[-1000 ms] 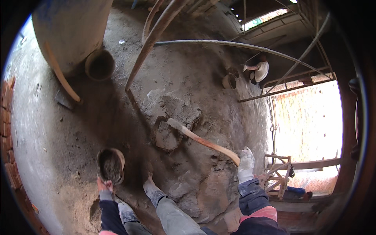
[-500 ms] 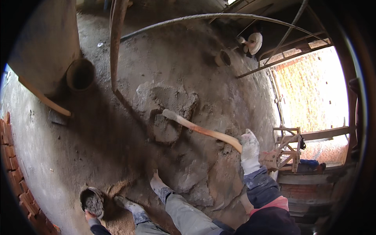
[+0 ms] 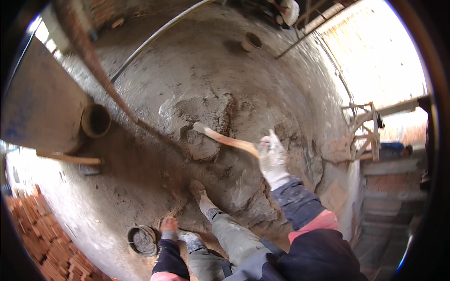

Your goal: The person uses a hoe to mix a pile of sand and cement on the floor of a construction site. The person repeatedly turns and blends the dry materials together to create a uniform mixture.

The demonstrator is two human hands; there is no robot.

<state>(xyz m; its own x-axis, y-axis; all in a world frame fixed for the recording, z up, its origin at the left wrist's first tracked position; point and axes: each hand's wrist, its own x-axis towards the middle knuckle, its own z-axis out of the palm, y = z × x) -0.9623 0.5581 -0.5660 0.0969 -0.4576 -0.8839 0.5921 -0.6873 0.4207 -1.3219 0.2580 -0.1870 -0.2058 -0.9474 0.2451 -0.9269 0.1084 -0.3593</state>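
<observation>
While the gloved right hand [image 3: 273,157] grips the hoe [image 3: 232,143], the left hand [image 3: 169,225] is just beside the bucket [image 3: 142,241].
The right fingers are closed around the near end of the wooden handle, which slants up to the left; the blade [image 3: 203,149] lies at the lower edge of the grey mortar heap [image 3: 192,108], on the ground in front of the feet. The bucket, with grey mix inside, stands on the floor to the left of the left hand; whether these fingers are spread or pressed together, I cannot tell. Stacked bricks [image 3: 49,234] are farther left.
</observation>
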